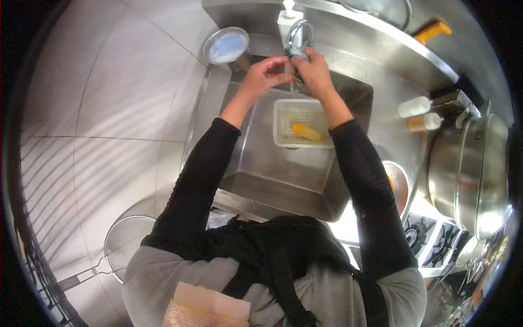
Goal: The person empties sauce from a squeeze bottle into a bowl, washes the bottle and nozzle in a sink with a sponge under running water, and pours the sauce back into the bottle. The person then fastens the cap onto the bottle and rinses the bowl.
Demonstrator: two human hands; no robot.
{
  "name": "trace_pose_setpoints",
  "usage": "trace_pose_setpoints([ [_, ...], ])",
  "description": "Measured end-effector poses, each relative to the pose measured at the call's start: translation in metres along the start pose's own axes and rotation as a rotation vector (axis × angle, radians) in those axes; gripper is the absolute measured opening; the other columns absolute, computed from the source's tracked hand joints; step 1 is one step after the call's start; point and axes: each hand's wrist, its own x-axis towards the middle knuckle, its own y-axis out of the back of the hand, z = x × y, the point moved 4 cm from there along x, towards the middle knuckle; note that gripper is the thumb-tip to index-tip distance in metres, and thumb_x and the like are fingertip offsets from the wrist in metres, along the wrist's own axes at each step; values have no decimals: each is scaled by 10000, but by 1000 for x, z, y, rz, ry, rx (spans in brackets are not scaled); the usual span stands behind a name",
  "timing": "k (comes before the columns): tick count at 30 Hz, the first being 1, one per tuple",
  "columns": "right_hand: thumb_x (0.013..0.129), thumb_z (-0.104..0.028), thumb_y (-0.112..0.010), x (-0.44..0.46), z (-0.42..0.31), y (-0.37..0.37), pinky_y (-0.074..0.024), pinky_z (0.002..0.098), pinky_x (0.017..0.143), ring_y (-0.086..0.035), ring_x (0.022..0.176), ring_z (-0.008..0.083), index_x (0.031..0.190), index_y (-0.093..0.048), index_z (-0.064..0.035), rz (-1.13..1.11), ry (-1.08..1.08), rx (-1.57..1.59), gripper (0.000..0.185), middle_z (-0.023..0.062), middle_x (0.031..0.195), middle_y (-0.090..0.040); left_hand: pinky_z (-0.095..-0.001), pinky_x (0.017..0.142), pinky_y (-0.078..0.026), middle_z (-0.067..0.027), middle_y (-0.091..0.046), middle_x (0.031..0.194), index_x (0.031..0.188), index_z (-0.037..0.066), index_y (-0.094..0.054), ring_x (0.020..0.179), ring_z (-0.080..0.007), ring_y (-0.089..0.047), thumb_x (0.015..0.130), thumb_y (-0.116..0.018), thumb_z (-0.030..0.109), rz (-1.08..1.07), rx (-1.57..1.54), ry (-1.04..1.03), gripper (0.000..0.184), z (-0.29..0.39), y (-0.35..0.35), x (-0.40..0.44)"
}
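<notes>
Both hands are at the faucet (299,34), over the far part of the steel sink (256,158). My left hand (267,75) has its fingers curved and apart beside the running water, with nothing seen in it. Closed around a small dark item (298,75), partly hidden by the fingers, is my right hand (314,71). Water falls below the hands. In the sink, a white plastic basket (281,122) holds a yellow object (307,132).
A white pump bottle (289,22) stands behind the faucet, a round container (225,46) at the sink's far left corner. Two squeeze bottles (415,107) lie right, near large steel pots (463,174) and a stove (436,240). A strainer (106,261) is lower left.
</notes>
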Motion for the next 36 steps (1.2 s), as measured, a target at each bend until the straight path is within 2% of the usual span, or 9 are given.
trace_pose_setpoints([
  [4, 762, -228, -688, -5, 13, -15, -502, 361, 770, -653, 860, 262, 1013, -611, 27, -71, 74, 169, 366, 163, 926, -673, -325, 897, -537, -90, -626, 1187, 1296, 0, -542, 1017, -176, -643, 894, -697, 73, 39, 21, 25, 437, -3, 8, -1],
  [9, 803, -119, -654, -4, 17, -13, -487, 353, 662, -630, 778, 217, 1012, -604, 21, -142, -350, 619, 256, 104, 866, -645, -337, 944, -518, -112, -576, 1301, 1330, 42, -517, 1124, -214, -611, 897, -680, 56, -71, 91, -20, 463, 0, 2, -12],
  [11, 921, -180, -604, 4, 26, -7, -515, 349, 654, -637, 754, 222, 1050, -601, 15, -212, -354, 613, 233, 121, 881, -655, -356, 978, -504, -121, -521, 1376, 1366, 63, -474, 1158, -258, -601, 903, -654, 29, -63, -357, 30, 497, -1, 2, -18],
  [14, 1048, -405, -392, 8, 49, 4, -576, 397, 677, -657, 789, 255, 1168, -553, 26, -263, -584, 909, 475, 163, 927, -664, -369, 997, -499, -128, -486, 1417, 1392, 80, -441, 1159, -289, -606, 906, -628, -9, -36, -472, -8, 528, -2, 9, -18],
  [19, 1049, -405, -382, -20, 35, 4, -580, 395, 712, -668, 830, 263, 1200, -540, 14, -157, -583, 946, 473, 179, 1005, -661, -359, 981, -504, -107, -529, 1347, 1362, 57, -474, 1148, -268, -608, 884, -644, -31, 11, -386, -13, 515, -1, 14, -14],
  [23, 1025, -380, -462, -30, 20, -15, -573, 372, 756, -684, 897, 299, 1129, -562, -16, -178, -170, 808, 392, 157, 1025, -676, -360, 957, -513, -96, -554, 1293, 1335, 38, -501, 1108, -257, -618, 884, -651, -23, 86, -176, -34, 479, -7, 13, -8],
  [25, 1006, -392, -506, -40, -6, -12, -563, 363, 692, -696, 805, 268, 1030, -595, -21, 129, 394, -302, 382, 135, 934, -691, -357, 944, -516, -96, -562, 1279, 1327, 44, -497, 1095, -251, -620, 883, -649, -27, 92, -141, -34, 474, -9, 8, -8],
  [30, 1035, -452, -407, -18, 18, 11, -454, 320, 480, -601, 569, 203, 915, -601, -11, 6, -213, 344, 497, 127, 786, -647, -356, 914, -522, -108, -575, 1266, 1301, 68, -479, 1082, -248, -625, 884, -634, -42, 73, -306, 19, 458, -2, 7, -12],
  [36, 1044, -431, -386, -21, 7, 17, -500, 308, 587, -593, 667, 188, 1074, -577, -7, -25, -341, 725, 466, 106, 828, -629, -363, 909, -528, -129, -552, 1311, 1290, 84, -476, 1067, -263, -633, 898, -636, -14, 27, -370, -14, 434, -1, 6, -15],
])
